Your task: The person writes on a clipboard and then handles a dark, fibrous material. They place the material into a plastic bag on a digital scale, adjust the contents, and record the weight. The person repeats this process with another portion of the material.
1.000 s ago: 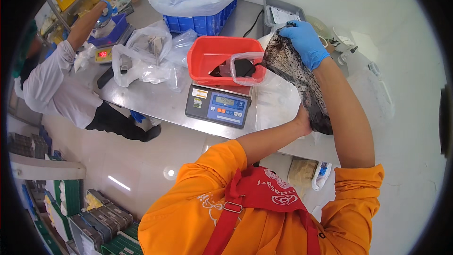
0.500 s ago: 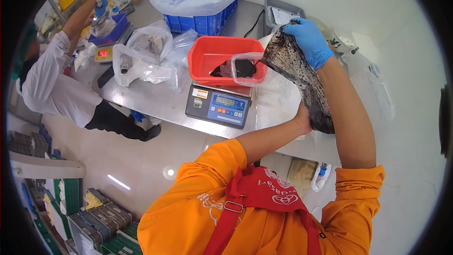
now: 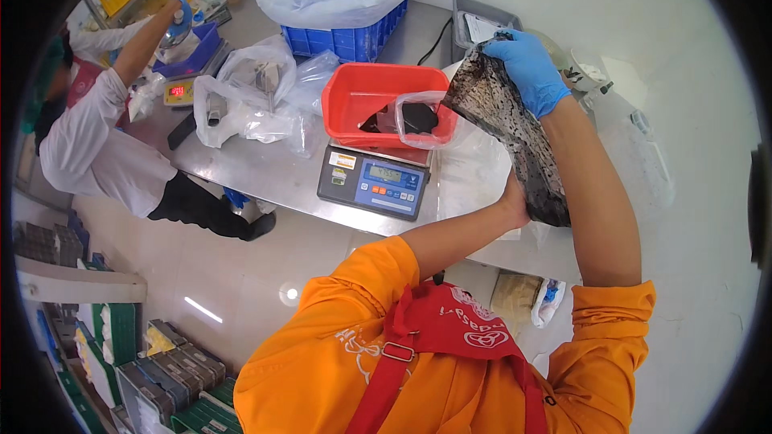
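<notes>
Blue-gloved right hand (image 3: 527,72) fingers pinch the dark-speckled bag (image 3: 515,141).

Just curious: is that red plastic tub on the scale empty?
Not empty. The red plastic tub on the grey digital scale holds a clear bag with something dark inside.
</notes>
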